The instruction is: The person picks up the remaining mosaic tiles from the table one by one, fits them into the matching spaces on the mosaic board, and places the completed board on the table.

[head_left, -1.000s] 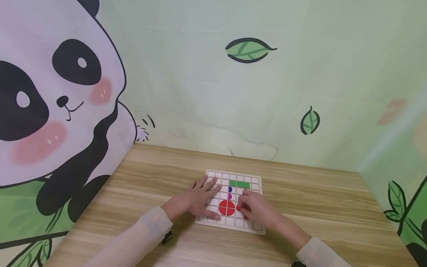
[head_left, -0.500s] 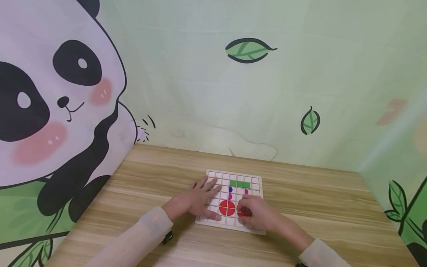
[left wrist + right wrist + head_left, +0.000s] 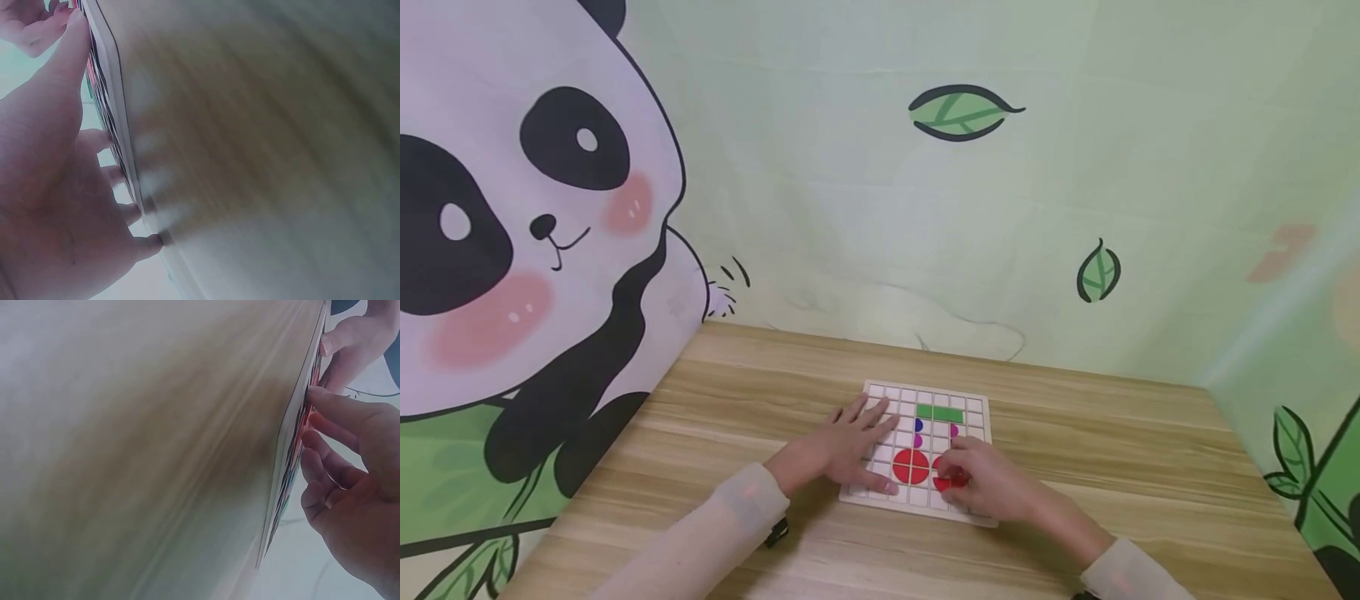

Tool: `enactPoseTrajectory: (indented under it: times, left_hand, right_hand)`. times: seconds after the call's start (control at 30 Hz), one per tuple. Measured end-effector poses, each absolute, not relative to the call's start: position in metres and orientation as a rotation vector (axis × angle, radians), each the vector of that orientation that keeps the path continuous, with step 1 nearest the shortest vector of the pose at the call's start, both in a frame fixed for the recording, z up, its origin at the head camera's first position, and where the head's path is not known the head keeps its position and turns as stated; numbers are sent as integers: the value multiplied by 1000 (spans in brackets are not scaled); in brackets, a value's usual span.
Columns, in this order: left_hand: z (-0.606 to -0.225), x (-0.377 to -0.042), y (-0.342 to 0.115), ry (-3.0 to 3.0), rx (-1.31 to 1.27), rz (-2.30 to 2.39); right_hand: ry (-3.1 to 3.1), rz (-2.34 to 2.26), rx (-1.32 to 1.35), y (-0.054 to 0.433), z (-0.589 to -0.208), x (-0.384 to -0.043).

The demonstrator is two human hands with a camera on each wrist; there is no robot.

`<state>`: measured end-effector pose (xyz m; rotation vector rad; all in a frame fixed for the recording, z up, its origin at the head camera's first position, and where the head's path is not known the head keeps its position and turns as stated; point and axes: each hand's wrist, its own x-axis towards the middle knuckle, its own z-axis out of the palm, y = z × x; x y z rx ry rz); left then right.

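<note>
A white grid board [image 3: 880, 493] with raised lines lies on the wooden table and bears coloured pieces. Fingers spread, my left hand [image 3: 853, 446] rests flat on its left side; in the left wrist view that hand's fingertips [image 3: 150, 244] touch the board's edge. With thumb and fingers curled, my right hand [image 3: 988, 479] holds red quarter-circle pieces [image 3: 942, 482] on the board, partly hidden by the fingers. Left of these is a full red circle [image 3: 910, 467] of quarters. The right wrist view shows the right thumb [image 3: 340, 406] and fingers against the board.
Two green pieces [image 3: 938, 413] lie near the board's top. Below them are a small blue half-circle [image 3: 919, 425] and small magenta half-circles [image 3: 954, 431]. The wooden table [image 3: 760, 375] meets a backdrop printed with a panda [image 3: 572, 250] and leaves.
My right hand has shifted slightly down and right, and more red shows beside its fingers. A magenta half-circle on the right has come into sight. The left hand stays still.
</note>
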<state>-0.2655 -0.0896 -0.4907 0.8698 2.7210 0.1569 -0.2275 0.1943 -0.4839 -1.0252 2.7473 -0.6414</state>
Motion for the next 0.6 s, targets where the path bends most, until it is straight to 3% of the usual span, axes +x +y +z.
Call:
enactPoseTrajectory:
  times: [0.6]
  left_hand:
    - [-490,-266,-89,2718,871,169]
  right_hand:
    - [2843,-657,-1019,190,-488,-234]
